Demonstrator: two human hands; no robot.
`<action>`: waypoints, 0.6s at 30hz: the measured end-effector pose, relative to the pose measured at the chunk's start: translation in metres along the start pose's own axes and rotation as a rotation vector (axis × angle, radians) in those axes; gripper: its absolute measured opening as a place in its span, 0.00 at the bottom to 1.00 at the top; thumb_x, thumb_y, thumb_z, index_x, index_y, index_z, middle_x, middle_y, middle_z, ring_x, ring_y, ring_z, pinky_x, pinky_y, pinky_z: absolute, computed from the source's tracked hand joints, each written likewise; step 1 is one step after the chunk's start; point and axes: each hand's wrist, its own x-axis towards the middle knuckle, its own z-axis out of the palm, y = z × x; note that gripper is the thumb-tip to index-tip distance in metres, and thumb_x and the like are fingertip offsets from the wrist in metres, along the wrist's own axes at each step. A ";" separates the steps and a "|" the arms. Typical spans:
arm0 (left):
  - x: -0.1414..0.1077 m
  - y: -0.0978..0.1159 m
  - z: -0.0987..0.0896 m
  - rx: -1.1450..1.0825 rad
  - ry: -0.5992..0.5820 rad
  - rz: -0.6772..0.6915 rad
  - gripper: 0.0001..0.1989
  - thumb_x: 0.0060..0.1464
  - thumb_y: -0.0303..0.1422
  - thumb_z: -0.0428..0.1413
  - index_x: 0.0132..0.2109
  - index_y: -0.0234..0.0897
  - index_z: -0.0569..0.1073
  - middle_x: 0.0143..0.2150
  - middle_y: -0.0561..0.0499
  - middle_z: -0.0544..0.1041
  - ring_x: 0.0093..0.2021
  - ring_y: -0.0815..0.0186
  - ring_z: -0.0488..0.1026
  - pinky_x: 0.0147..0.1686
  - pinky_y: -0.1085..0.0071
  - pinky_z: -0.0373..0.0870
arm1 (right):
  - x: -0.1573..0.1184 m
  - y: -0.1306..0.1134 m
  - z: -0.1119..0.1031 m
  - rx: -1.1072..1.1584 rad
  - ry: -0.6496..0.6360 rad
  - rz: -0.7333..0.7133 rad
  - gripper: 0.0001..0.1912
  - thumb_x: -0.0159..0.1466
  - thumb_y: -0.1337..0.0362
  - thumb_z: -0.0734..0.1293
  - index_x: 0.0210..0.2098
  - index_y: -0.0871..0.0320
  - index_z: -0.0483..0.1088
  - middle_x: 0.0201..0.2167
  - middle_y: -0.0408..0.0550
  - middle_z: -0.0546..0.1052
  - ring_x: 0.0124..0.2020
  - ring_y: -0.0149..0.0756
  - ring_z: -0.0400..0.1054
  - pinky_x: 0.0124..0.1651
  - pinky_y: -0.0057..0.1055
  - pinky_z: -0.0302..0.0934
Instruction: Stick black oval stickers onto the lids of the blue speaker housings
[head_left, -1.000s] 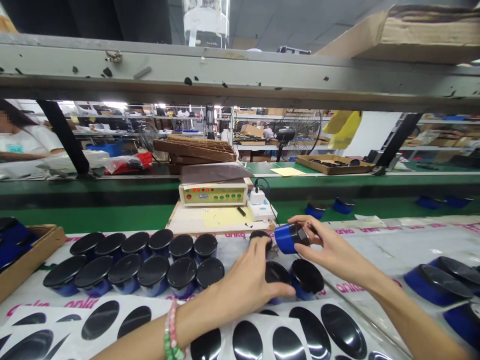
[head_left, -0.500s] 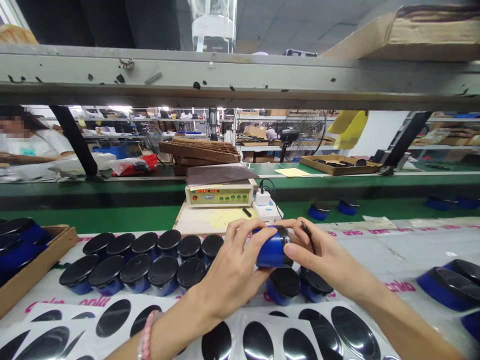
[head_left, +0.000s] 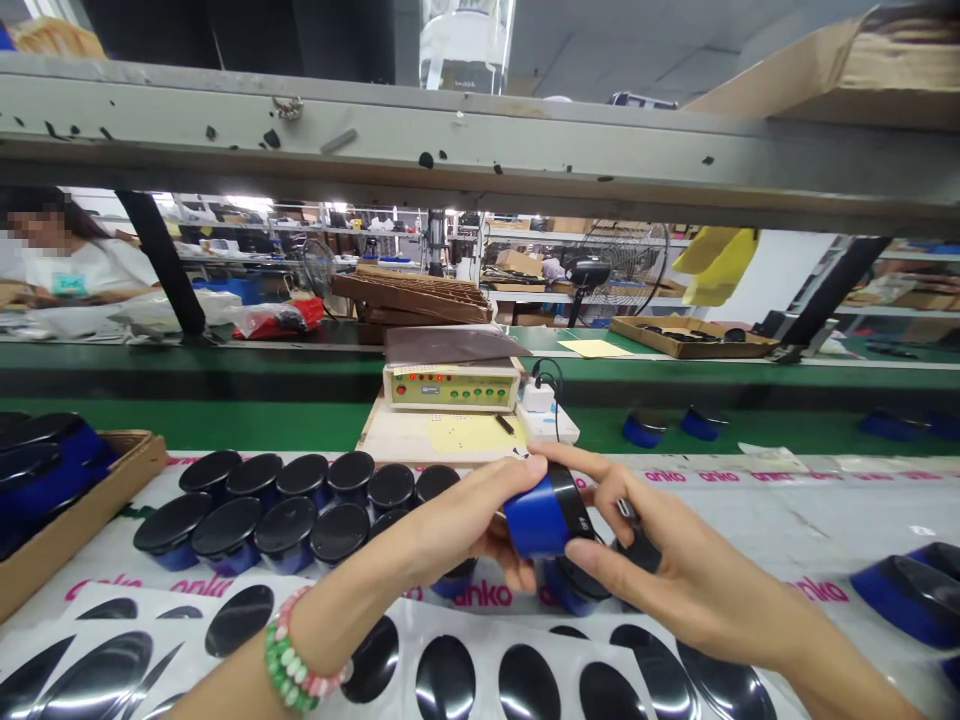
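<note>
Between my hands is a round blue device with a black end band (head_left: 546,515), tilted on its side above the table. My right hand (head_left: 645,540) grips the black band between thumb and fingers. A small black piece like a cable plug (head_left: 630,520) is tucked in the same hand's curled fingers. My left hand (head_left: 495,510) is turned edge-on against the device's blue left end, its lower fingers partly hidden behind. Rows of similar blue devices with glossy black tops (head_left: 285,525) stand left of my hands. Sheets of black oval stickers (head_left: 446,675) lie in front.
A beige control box (head_left: 454,388) with lit indicators stands behind, beside a white plug adapter (head_left: 538,398). A cardboard tray of blue devices (head_left: 135,480) is at left, with more devices (head_left: 904,595) at right. A metal shelf beam (head_left: 450,150) crosses overhead. A person (head_left: 75,250) sits far left.
My left hand has rolled from over the device's top to its left end, its fingers now lower. The device has tilted, showing small print on its black band. The view has shifted slightly.
</note>
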 end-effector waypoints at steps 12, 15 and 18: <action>0.005 0.003 -0.009 -0.209 -0.039 -0.072 0.24 0.57 0.50 0.50 0.47 0.33 0.72 0.30 0.47 0.75 0.21 0.72 0.71 0.19 0.80 0.67 | 0.021 -0.003 0.008 -0.002 0.117 -0.002 0.11 0.66 0.52 0.60 0.36 0.52 0.58 0.29 0.44 0.68 0.35 0.37 0.65 0.35 0.31 0.60; 0.006 0.002 -0.009 -0.264 0.020 -0.021 0.21 0.57 0.48 0.52 0.46 0.34 0.72 0.31 0.48 0.74 0.25 0.71 0.72 0.19 0.81 0.66 | 0.028 -0.002 0.011 -0.019 0.133 -0.010 0.12 0.66 0.51 0.59 0.40 0.52 0.60 0.29 0.44 0.67 0.30 0.35 0.61 0.31 0.29 0.57; 0.009 0.001 -0.011 -0.248 0.039 -0.012 0.24 0.56 0.51 0.51 0.46 0.34 0.71 0.29 0.48 0.74 0.25 0.70 0.72 0.18 0.81 0.64 | 0.033 0.001 0.012 0.019 0.138 -0.009 0.14 0.66 0.50 0.58 0.44 0.52 0.61 0.29 0.44 0.68 0.29 0.35 0.61 0.31 0.30 0.57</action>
